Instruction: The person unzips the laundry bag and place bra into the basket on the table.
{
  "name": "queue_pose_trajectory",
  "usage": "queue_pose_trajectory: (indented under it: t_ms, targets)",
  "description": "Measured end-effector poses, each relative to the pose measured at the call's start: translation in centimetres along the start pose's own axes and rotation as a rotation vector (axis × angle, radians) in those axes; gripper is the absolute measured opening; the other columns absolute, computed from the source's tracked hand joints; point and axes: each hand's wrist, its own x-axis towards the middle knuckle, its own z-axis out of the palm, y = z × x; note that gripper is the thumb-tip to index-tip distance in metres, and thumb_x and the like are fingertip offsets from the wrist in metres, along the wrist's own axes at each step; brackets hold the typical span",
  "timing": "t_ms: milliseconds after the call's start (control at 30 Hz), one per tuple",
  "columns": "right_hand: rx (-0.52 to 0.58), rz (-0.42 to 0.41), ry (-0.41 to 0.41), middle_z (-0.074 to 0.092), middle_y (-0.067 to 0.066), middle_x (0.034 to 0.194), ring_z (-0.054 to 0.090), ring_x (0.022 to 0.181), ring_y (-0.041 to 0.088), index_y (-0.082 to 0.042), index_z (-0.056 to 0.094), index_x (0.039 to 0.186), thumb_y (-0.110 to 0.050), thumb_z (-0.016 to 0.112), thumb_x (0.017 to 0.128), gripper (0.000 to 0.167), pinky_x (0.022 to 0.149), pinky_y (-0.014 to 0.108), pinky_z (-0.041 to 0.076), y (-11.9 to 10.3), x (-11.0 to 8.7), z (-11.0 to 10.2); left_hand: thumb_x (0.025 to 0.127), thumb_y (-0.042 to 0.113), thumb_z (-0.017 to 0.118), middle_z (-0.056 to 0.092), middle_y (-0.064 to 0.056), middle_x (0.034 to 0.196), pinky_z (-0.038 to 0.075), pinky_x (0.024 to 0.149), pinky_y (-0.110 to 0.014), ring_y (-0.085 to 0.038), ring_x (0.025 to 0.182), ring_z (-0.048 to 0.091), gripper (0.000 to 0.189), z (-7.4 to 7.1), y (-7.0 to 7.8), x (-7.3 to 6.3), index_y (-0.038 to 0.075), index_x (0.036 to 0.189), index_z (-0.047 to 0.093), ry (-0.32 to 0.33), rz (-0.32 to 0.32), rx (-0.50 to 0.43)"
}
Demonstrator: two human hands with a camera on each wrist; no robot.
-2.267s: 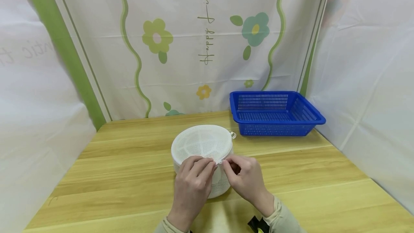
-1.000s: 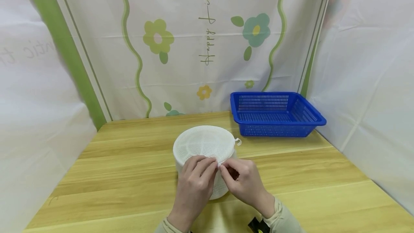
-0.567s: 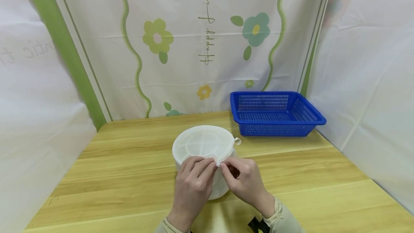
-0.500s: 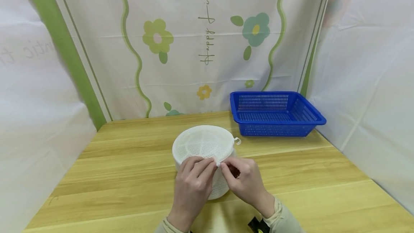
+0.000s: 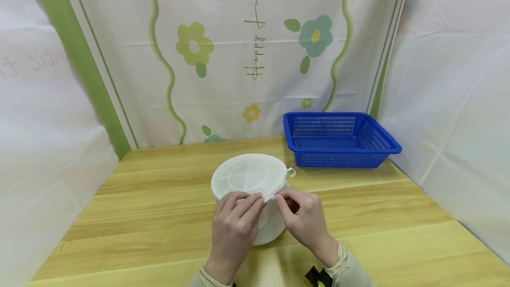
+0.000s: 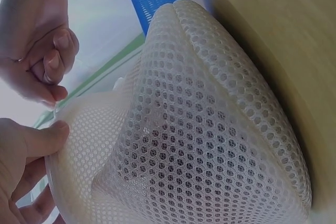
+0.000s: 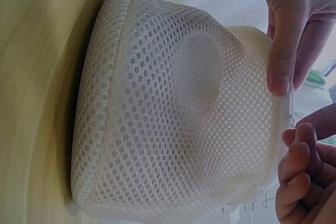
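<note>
A round white mesh laundry bag stands on the table, its top panel facing up. My left hand pinches the zipped rim at the near side, thumb on the mesh wall in the left wrist view. Just to the right, my right hand pinches the small white zipper pull between thumb and forefinger. A short stretch of zipper shows between both hands. In the right wrist view the mesh side wall sags inward a little. The pull itself is mostly covered by fingers.
A blue plastic basket stands at the back right of the wooden table. A small white loop sticks out from the bag's right rim. Printed curtains enclose the back and sides.
My right hand has moved slightly up and right with the zipper pull, opening a small gap from my left hand. The bag and left hand have shifted slightly left.
</note>
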Motion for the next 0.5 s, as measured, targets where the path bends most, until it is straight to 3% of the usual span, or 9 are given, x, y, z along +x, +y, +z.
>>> queue_pose_trajectory:
  t_ms: [167, 300, 500]
  targets:
    - [0.015, 0.025, -0.006, 0.053, -0.011, 0.059, 0.043, 0.048, -0.001, -0.008, 0.069, 0.073, 0.004, 0.067, 0.080, 0.014, 0.040, 0.012, 0.037, 0.08, 0.02, 0.02, 0.090, 0.009, 0.066, 0.073, -0.006, 0.096, 0.052, 0.080, -0.039, -0.026, 0.083, 0.064, 0.013, 0.02, 0.01, 0.03, 0.002, 0.092, 0.077, 0.004, -0.021, -0.008]
    - [0.061, -0.015, -0.033, 0.053, -0.010, 0.059, 0.045, 0.050, -0.002, -0.012, 0.067, 0.074, 0.005, 0.067, 0.080, 0.018, 0.041, 0.011, 0.038, 0.02, 0.02, 0.14, 0.088, 0.007, 0.068, 0.071, -0.008, 0.098, 0.052, 0.083, -0.039, -0.028, 0.087, 0.063, 0.012, 0.13, 0.04, 0.07, 0.002, 0.096, 0.075, -0.017, -0.022, -0.032]
    - [0.097, -0.090, -0.075, 0.055, -0.010, 0.062, 0.047, 0.053, -0.003, -0.014, 0.066, 0.076, 0.004, 0.067, 0.079, 0.018, 0.043, 0.010, 0.040, -0.11, -0.01, 0.26, 0.082, 0.003, 0.070, 0.070, -0.008, 0.101, 0.051, 0.084, -0.043, -0.028, 0.089, 0.062, 0.017, 0.23, -0.02, 0.10, 0.004, 0.098, 0.075, -0.047, 0.028, -0.031]
